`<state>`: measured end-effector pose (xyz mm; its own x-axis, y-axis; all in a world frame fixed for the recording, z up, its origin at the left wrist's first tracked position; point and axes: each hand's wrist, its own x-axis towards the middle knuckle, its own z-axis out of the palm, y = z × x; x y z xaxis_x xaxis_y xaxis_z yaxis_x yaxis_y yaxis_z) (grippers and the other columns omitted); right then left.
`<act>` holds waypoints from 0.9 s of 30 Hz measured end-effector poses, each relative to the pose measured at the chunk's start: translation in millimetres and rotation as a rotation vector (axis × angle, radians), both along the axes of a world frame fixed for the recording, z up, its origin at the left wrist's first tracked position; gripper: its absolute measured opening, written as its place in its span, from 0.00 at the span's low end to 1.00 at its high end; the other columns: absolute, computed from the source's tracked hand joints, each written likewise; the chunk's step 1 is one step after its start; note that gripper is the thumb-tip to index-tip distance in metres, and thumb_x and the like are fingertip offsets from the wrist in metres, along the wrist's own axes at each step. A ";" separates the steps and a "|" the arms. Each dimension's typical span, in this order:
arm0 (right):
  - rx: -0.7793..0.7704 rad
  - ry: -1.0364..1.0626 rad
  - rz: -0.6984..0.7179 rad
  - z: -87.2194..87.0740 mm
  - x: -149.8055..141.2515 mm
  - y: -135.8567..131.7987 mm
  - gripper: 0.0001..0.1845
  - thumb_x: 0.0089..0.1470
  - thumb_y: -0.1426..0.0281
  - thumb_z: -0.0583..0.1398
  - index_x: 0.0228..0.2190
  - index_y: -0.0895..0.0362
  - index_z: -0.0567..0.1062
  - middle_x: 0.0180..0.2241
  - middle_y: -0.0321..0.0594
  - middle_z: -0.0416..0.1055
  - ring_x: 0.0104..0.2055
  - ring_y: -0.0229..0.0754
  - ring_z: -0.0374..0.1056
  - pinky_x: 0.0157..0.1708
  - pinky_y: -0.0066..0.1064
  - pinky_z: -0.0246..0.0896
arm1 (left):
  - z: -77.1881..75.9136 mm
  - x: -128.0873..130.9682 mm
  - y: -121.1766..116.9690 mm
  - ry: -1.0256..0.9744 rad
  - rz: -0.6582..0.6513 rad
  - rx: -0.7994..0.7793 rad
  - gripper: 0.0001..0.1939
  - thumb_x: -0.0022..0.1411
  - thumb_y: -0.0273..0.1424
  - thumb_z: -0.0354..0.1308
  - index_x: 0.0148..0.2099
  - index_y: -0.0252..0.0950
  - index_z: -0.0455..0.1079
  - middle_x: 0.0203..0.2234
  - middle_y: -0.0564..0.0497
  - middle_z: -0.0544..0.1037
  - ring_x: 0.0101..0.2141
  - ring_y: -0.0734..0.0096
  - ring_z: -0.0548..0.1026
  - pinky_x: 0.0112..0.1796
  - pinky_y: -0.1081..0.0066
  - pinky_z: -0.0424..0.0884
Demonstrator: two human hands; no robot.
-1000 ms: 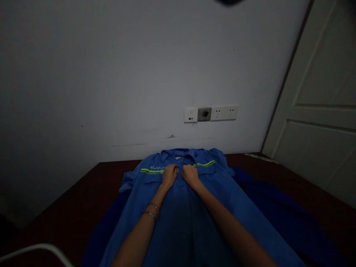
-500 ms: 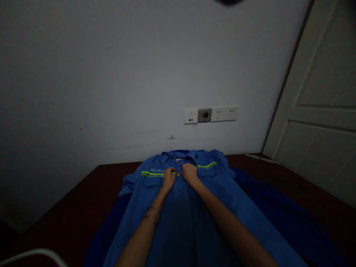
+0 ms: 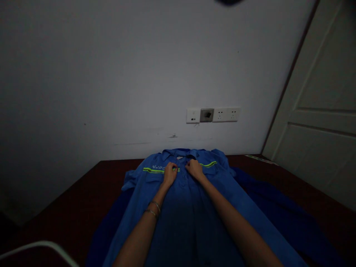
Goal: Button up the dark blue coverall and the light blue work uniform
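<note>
A blue work shirt (image 3: 178, 211) with yellow-green chest stripes and white lettering lies spread out, its collar toward the wall. My left hand (image 3: 170, 173) is closed in a pinch on the left front edge, by the end of the stripe. Across the opening, my right hand (image 3: 194, 169) pinches the other front edge just below the collar. A narrow gap parts the two hands. The fingertips are small and dim, so any button between them is hidden. Two thin bracelets (image 3: 152, 209) circle my left wrist.
Darker blue cloth (image 3: 278, 207) lies beneath the shirt on a dark red surface (image 3: 83, 196). Behind stands a pale wall with sockets (image 3: 226, 114). A panelled door (image 3: 322, 141) is at right, and a white curved bar (image 3: 41, 244) at lower left.
My right hand has moved slightly to the right and up, widening the gap between the hands. The left hand stays at its stripe end. The camera view has shifted a little.
</note>
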<state>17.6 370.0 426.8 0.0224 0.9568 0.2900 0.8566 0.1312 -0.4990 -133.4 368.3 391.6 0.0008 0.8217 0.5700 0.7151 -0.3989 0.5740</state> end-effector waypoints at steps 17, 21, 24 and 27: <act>0.066 0.577 0.265 -13.1 26.2 3.8 0.15 0.45 0.67 0.55 0.30 0.62 0.78 0.30 0.43 0.76 0.34 0.44 0.71 0.36 0.33 0.65 | 24.7 15.4 -8.9 0.177 -0.174 -0.036 0.09 0.57 0.25 0.52 0.40 0.36 0.70 0.35 0.49 0.76 0.38 0.67 0.73 0.41 0.71 0.65; 0.058 0.578 0.333 -15.1 23.4 3.0 0.16 0.46 0.66 0.54 0.31 0.63 0.77 0.31 0.45 0.75 0.34 0.45 0.70 0.36 0.34 0.64 | 20.5 13.0 -3.8 0.060 -0.161 -0.071 0.10 0.55 0.25 0.55 0.41 0.35 0.72 0.34 0.49 0.77 0.36 0.68 0.74 0.40 0.71 0.66; 0.070 0.539 0.369 -14.2 22.8 2.2 0.17 0.47 0.66 0.54 0.31 0.64 0.77 0.31 0.46 0.75 0.34 0.45 0.70 0.36 0.33 0.63 | 18.3 10.6 -1.2 0.053 -0.114 -0.065 0.09 0.55 0.26 0.56 0.39 0.34 0.73 0.33 0.47 0.78 0.35 0.67 0.75 0.39 0.70 0.67; 0.095 0.498 0.375 -12.8 23.6 1.9 0.16 0.47 0.67 0.53 0.31 0.64 0.77 0.31 0.45 0.75 0.34 0.44 0.70 0.36 0.32 0.63 | 16.5 9.1 0.8 0.113 -0.079 -0.019 0.07 0.54 0.28 0.57 0.35 0.33 0.75 0.32 0.45 0.78 0.35 0.65 0.74 0.39 0.68 0.66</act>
<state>41.2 371.9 414.0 -0.1556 0.8963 0.4153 0.4112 0.4410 -0.7978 -124.3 369.0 408.1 0.1291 0.8273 0.5467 0.7423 -0.4462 0.4999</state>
